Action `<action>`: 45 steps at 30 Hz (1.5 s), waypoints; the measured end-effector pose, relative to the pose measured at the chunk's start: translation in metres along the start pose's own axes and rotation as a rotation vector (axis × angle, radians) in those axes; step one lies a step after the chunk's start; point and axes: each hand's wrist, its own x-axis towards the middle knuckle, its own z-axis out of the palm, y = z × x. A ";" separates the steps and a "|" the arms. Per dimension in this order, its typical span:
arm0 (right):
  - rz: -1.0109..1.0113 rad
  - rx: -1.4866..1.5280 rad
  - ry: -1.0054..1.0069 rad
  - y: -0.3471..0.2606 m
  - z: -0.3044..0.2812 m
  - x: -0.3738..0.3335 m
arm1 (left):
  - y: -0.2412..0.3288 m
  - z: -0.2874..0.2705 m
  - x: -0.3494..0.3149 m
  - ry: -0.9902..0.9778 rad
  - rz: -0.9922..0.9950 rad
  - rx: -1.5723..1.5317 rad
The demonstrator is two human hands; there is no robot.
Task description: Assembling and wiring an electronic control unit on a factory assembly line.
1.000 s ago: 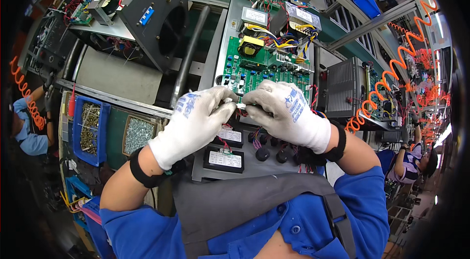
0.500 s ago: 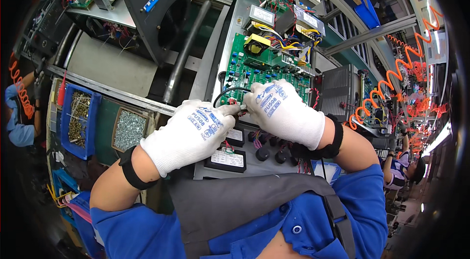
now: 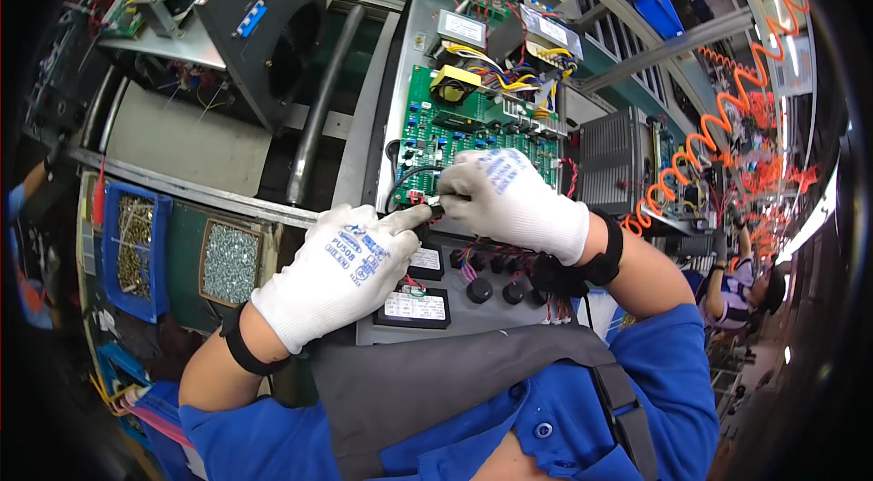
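Both of my hands wear white knitted gloves and meet at the near edge of a green circuit board (image 3: 436, 149) fixed in an open metal chassis. My right hand (image 3: 514, 204) is closed, pinching a small white connector (image 3: 436, 202) between thumb and fingertips. Beside it, my left hand (image 3: 346, 261) has its fingers curled and its index fingertip against the connector's near side; what its thumb and finger hold is hidden. A black cable (image 3: 406, 176) loops over the board just behind the fingertips. Black labelled modules (image 3: 414, 306) and round black knob-like parts (image 3: 479, 289) sit nearer to me.
On the left stand a blue bin (image 3: 162, 281) of brass-coloured hardware and a cardboard box (image 3: 204, 254) of silver screws. Another chassis with a dark panel (image 3: 245, 54) is at the far left. Orange coiled hoses (image 3: 718, 131) hang at right, where another person (image 3: 737, 290) works.
The whole scene has shifted slightly left in view. My right hand has turned, its fingertips now bent down on the white connector. My left index finger reaches out straighter towards it.
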 end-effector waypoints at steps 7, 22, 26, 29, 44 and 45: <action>-0.072 -0.261 -0.197 -0.013 -0.003 0.013 | 0.005 -0.009 0.006 -0.077 -0.010 0.022; 0.043 -0.213 -0.228 -0.015 -0.003 0.008 | -0.007 0.004 0.006 0.050 -0.079 -0.389; 0.118 0.211 -0.047 -0.004 -0.025 -0.008 | 0.003 -0.014 0.008 0.048 -0.496 -0.676; -0.060 0.452 0.138 -0.002 -0.027 -0.022 | 0.009 -0.020 0.020 0.127 -0.434 -0.596; 0.042 0.755 0.011 0.023 -0.028 -0.038 | 0.023 -0.019 0.076 -0.047 -0.455 -0.571; -0.056 0.784 0.032 0.023 -0.031 -0.039 | 0.024 -0.019 0.078 -0.066 -0.440 -0.533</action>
